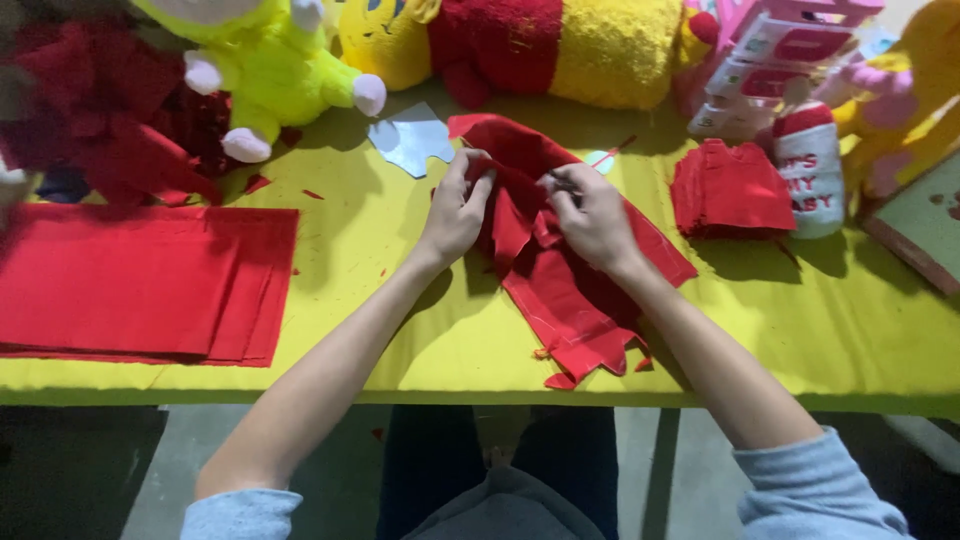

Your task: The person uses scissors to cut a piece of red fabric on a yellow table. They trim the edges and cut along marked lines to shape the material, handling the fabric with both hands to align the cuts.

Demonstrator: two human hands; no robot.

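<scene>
The red sewn fabric piece (560, 280) lies at the centre of the yellow desk (400, 340), its lower end overhanging the near edge. The left hand (455, 215) has its grip clamped on the upper fold. The right hand (595, 215) pinches the fabric alongside. A stack of red felt sheets (140, 285) lies left; a folded red pile (730, 190) lies right.

Three plush toys (270, 70) (one mostly cut off at right), two red fabric stacks (140, 280), one grey paper template (410, 140).
</scene>
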